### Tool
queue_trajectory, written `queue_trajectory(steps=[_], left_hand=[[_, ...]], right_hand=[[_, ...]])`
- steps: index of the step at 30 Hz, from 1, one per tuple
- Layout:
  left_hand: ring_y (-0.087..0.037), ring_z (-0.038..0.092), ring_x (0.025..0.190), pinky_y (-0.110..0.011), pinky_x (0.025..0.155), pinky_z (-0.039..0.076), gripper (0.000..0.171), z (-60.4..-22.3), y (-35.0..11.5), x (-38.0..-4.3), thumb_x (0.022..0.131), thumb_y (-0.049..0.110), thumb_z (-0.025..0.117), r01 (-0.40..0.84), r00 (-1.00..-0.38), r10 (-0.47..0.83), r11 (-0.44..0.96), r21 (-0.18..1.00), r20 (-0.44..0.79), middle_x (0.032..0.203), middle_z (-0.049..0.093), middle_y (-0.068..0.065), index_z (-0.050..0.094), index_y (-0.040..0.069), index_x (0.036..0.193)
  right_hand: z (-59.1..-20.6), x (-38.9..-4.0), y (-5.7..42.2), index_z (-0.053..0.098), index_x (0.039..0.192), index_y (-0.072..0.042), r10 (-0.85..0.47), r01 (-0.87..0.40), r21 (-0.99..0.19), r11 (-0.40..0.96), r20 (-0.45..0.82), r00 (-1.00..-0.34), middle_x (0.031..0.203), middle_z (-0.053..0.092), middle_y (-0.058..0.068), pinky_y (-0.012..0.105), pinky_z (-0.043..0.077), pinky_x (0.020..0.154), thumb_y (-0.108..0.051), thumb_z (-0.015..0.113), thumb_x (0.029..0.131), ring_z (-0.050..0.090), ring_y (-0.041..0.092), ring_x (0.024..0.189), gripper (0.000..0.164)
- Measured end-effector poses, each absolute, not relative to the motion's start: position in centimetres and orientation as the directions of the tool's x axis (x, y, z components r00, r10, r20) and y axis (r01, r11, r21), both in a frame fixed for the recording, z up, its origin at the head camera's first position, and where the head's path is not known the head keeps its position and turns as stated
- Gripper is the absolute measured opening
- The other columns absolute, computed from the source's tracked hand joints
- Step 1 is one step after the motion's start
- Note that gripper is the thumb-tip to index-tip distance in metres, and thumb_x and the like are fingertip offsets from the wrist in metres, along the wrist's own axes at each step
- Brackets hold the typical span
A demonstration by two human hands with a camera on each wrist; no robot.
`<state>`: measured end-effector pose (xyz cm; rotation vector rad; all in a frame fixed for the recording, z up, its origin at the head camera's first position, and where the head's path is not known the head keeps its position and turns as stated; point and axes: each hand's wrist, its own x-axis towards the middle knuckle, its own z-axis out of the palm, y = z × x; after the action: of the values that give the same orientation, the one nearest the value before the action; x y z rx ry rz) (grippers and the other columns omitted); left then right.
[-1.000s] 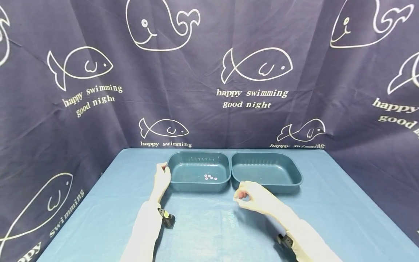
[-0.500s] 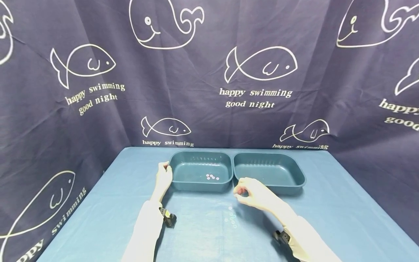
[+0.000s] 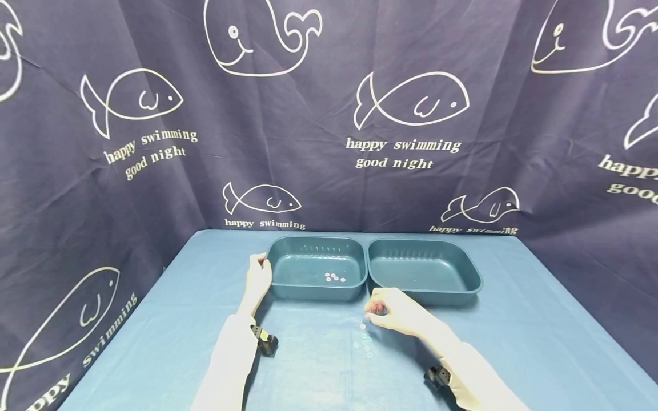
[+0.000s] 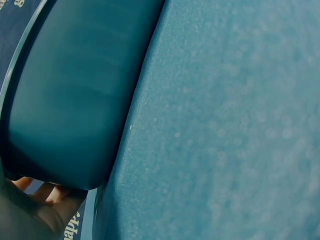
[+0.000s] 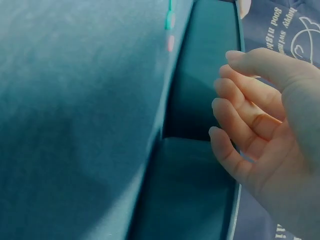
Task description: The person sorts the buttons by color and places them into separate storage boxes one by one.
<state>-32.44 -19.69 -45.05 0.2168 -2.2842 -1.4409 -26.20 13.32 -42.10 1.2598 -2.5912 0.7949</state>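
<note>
My left hand [image 3: 259,278] grips the left end of a teal plastic bin [image 3: 313,292]. In the left wrist view its fingers [image 4: 62,205] curl against the bin's end [image 4: 65,120]. Several small round pink pieces [image 3: 334,278] lie inside that bin, too small to identify. My right hand [image 3: 397,311] hovers just in front of the gap between two bins, fingers loosely curled, thumb near the index fingertip. Nothing shows between its fingers in the right wrist view. A pink piece [image 3: 362,326] lies just below those fingertips, with several pale green pieces [image 3: 366,342] on the cloth nearer me.
A second teal bin [image 3: 424,297], with no pieces visible inside, stands right beside the first. Blue cloth [image 3: 308,365] covers the table. A dark curtain [image 3: 329,114] with white fish and whale drawings hangs behind and at both sides.
My right hand has lowered slightly toward the pink piece on the cloth. The left hand stays on the bin's end. The whole head view has shifted a little.
</note>
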Motion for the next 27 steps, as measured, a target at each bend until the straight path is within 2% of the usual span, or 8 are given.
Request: queue_trajectory(steps=[13, 17, 27], left_hand=[[-0.043, 0.051, 0.116, -0.052, 0.098, 0.039, 0.026, -44.91, -19.61, -32.18, 0.095, 0.007, 0.038, 0.108, -0.897, -0.342, 0.447, 0.888, 0.281, 0.117, 0.054, -0.03, 0.041, -0.004, 0.118], [-0.043, 0.051, 0.116, -0.052, 0.098, 0.039, 0.026, -45.01, -19.63, -32.2, 0.094, 0.007, 0.039, 0.114, -0.894, -0.345, 0.444, 0.889, 0.287, 0.117, 0.055, -0.03, 0.042, -0.004, 0.118], [-0.043, 0.051, 0.116, -0.052, 0.097, 0.039, 0.027, -44.99, -19.59, -32.18, 0.094, 0.007, 0.039, 0.116, -0.894, -0.346, 0.434, 0.893, 0.285, 0.117, 0.055, -0.03, 0.042, -0.005, 0.118]], right_hand=[[-42.93, -26.36, 13.13, 0.072, 0.081, -0.012, -0.687, -0.745, -0.442, 0.499, 0.323, -0.651, 0.071, 0.056, -0.011, 0.015, 0.043, 0.059, -0.014, 0.071, 0.077, 0.051, 0.001, 0.064, 0.005], [-43.0, -26.37, 12.87, 0.072, 0.082, -0.011, -0.704, -0.734, -0.459, 0.501, 0.276, -0.654, 0.071, 0.056, -0.01, 0.015, 0.042, 0.058, -0.015, 0.071, 0.077, 0.049, -0.003, 0.064, 0.007], [-43.0, -26.28, 12.55, 0.071, 0.078, -0.008, -0.746, -0.737, -0.47, 0.486, 0.216, -0.63, 0.069, 0.058, -0.007, 0.014, 0.043, 0.056, -0.013, 0.07, 0.076, 0.047, -0.007, 0.062, 0.005]])
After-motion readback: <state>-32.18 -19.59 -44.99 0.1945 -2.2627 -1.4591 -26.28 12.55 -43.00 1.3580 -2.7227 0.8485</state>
